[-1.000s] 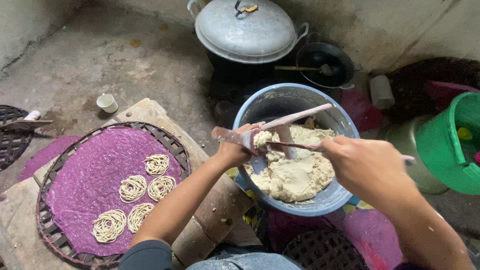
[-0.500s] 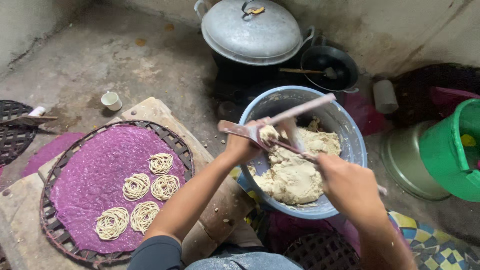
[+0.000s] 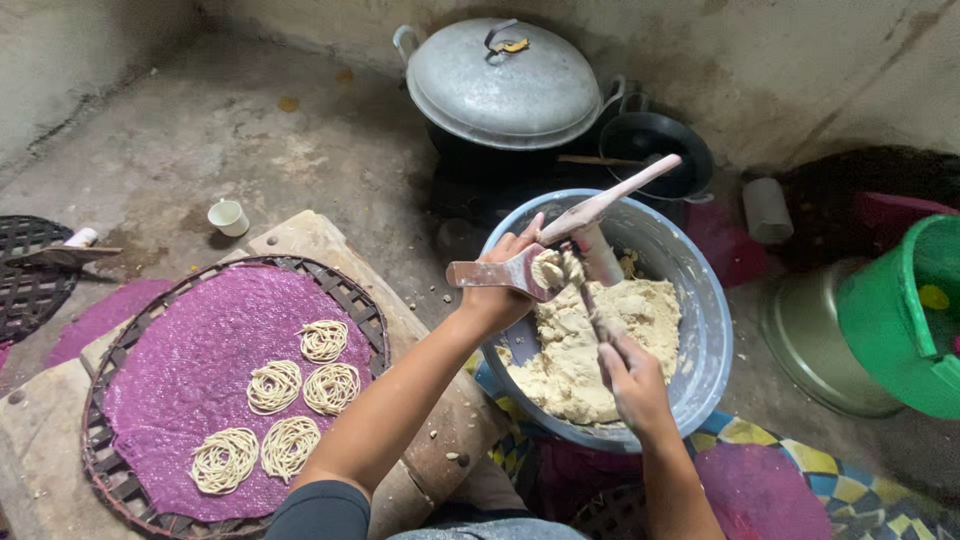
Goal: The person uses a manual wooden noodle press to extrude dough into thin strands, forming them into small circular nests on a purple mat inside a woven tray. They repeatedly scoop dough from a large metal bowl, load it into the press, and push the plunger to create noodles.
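Observation:
My left hand [image 3: 505, 282] grips a wooden noodle press [image 3: 560, 240] over a blue basin [image 3: 705, 330] of pale dough [image 3: 585, 345]. The press's long handle sticks up toward the right. My right hand [image 3: 630, 375] holds a thin dough-smeared stick [image 3: 590, 305] and pushes a lump of dough into the press's opening. To the left, a round woven tray [image 3: 110, 480] covered by a purple cloth [image 3: 190, 370] carries several coiled noodle nests [image 3: 275, 385].
A large black pot with a grey metal lid [image 3: 500, 85] stands behind the basin, a dark pan [image 3: 655, 150] beside it. A green bucket [image 3: 905, 320] and a metal vessel [image 3: 815, 340] sit at right. A small white cup [image 3: 229, 216] rests on the concrete floor.
My right hand has drawn nearer to me and lower, working the stick at the press's opening. The press stays over the basin in my left hand.

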Motion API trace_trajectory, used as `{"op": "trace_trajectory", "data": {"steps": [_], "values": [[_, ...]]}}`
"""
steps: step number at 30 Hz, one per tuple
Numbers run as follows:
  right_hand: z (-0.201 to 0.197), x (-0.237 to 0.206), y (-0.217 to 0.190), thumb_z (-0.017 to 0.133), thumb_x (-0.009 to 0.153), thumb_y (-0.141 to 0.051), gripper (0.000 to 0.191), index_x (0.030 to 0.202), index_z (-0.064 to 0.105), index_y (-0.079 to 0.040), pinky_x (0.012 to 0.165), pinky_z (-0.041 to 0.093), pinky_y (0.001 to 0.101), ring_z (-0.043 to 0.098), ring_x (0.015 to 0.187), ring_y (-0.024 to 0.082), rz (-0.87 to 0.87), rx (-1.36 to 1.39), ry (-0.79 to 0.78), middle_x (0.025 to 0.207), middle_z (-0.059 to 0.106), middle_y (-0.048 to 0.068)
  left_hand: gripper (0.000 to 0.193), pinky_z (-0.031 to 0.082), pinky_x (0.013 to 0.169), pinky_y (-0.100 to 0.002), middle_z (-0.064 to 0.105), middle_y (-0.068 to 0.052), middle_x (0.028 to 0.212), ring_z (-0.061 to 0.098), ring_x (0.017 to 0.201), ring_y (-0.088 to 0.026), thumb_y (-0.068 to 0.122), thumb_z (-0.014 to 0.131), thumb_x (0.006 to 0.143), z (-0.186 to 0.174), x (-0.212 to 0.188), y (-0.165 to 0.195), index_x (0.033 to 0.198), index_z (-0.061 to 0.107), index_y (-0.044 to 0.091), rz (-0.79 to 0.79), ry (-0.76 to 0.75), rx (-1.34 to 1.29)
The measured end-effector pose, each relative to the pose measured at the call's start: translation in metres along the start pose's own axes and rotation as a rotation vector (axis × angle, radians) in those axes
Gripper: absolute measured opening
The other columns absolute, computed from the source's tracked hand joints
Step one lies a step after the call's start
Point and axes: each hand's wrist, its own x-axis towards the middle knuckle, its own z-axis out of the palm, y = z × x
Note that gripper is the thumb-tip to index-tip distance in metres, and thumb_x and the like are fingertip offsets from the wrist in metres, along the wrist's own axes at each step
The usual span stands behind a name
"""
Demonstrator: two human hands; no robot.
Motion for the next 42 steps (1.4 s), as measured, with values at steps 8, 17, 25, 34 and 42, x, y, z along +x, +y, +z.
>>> {"op": "trace_trajectory", "data": {"steps": [8,17,25,34,42], "values": [[0.031,-0.006,0.035,0.054,0.098,-0.011,0.045,0.143,0.058,-0.007,0.044,0.035,0.0248,0.042,0.053,0.008,-0.023,0.101,-0.075,0.065,0.051,-0.005,0.078,0.056,0.062,-0.04,0.059,-0.011,0.092,0.064,0.077,-0.027,0.029,0.072,0.085,-0.01,0.006,0.009,0.155,0.042,0.016,-0.175,-0.186,0.167],[-0.036,-0.004,-0.018,0.06,0.095,-0.016,0.045,0.14,0.065,-0.018,0.05,0.047,0.031,0.055,0.054,0.013,-0.177,-0.481,0.106,0.079,0.072,0.007,0.097,0.048,0.075,-0.049,0.059,-0.01,0.1,0.061,0.093,-0.028,0.039,0.08,0.08,-0.006,-0.006,0.011,0.158,0.03,0.015,-0.133,-0.31,0.09],[-0.081,-0.014,0.004,0.065,0.1,-0.028,0.049,0.148,0.061,-0.026,0.09,0.055,0.0445,0.07,0.105,0.03,-0.116,-0.882,0.278,0.125,0.069,0.018,0.035,0.048,0.066,-0.039,0.061,-0.018,0.086,0.057,0.076,-0.027,0.017,0.078,0.084,0.037,-0.053,-0.049,0.11,0.067,-0.004,-0.822,-0.604,-0.989],[0.046,0.044,-0.078,0.057,0.098,-0.065,0.093,0.166,0.01,-0.023,0.096,0.056,0.0463,0.052,0.13,0.031,-0.612,0.995,-0.51,0.16,0.033,0.022,0.047,0.059,0.097,-0.036,0.068,-0.013,0.113,0.067,0.105,-0.021,-0.006,0.066,0.074,-0.028,-0.095,0.025,0.12,0.061,-0.001,-0.899,-0.426,-1.893],[0.114,0.016,-0.143,0.072,0.101,-0.035,0.077,0.159,0.025,-0.014,0.075,0.063,0.0467,0.064,0.113,0.043,-0.748,0.404,-0.607,0.148,0.035,0.032,0.051,0.06,0.083,-0.033,0.074,-0.008,0.102,0.074,0.094,-0.02,0.023,0.091,0.075,-0.208,-0.114,0.035,0.114,0.064,0.005,-0.522,-0.37,-0.55]]}}
